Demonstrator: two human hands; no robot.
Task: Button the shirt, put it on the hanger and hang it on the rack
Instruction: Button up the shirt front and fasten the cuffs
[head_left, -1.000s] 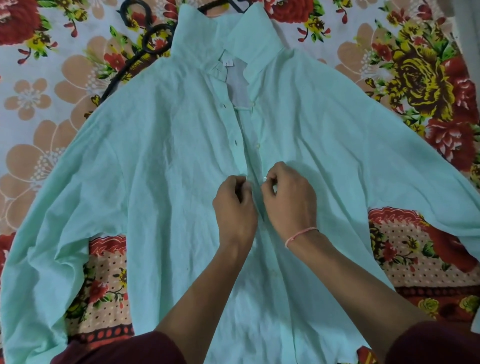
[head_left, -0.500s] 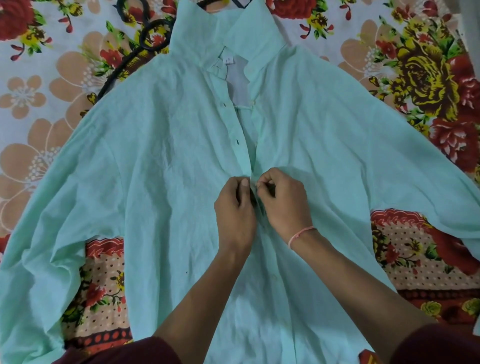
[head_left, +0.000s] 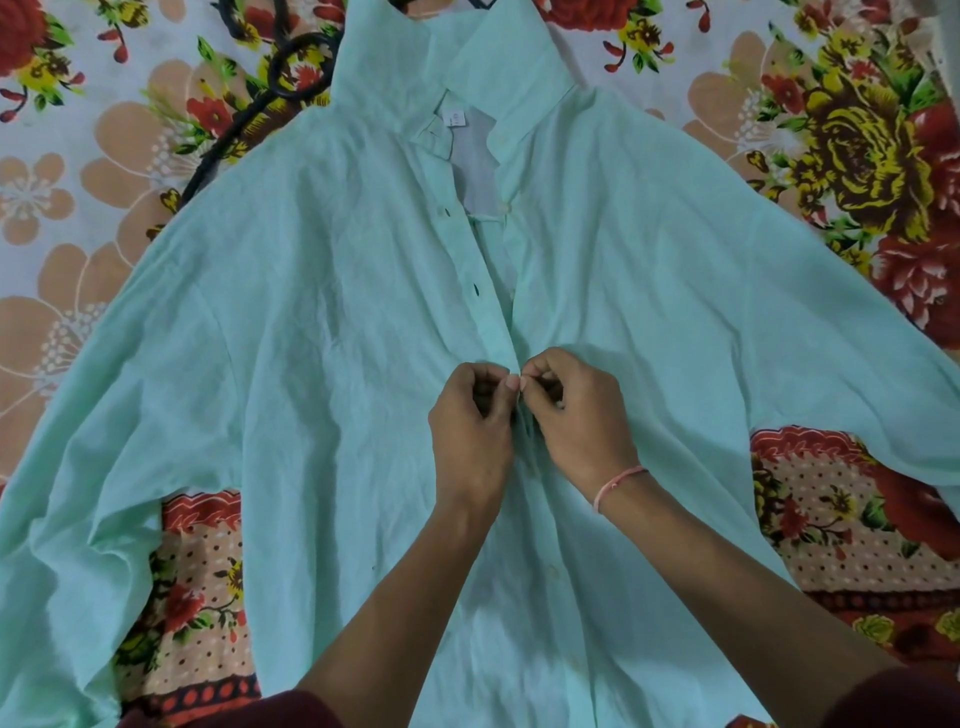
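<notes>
The button itself cannot be seen, because it is covered by the fingertips. The black hanger (head_left: 280, 89) in the upper left of the frame is mostly hidden under the shoulder of the shirt (head_left: 322, 364) and is cut off by the top edge. The tip of the collar (head_left: 395, 67) is also cut off at the top, the sleeve ends are lost at the left and right edges, and the hem is lost at the bottom edge. The writing on the small label (head_left: 454, 118) inside the neck is too small to be read.

The light green shirt is spread flat, front up, on a flowered bedsheet (head_left: 78, 208) and fills most of the frame. Its upper front is open.

Both forearms are brought in from the bottom edge and meet at the centre. The left hand (head_left: 470, 431) is curled and the left front edge is pinched by it. The right hand (head_left: 582, 421), with a pink thread (head_left: 618, 480) at its wrist, is curled as well and the right front edge is pinched. The thumbs are nearly touching.
</notes>
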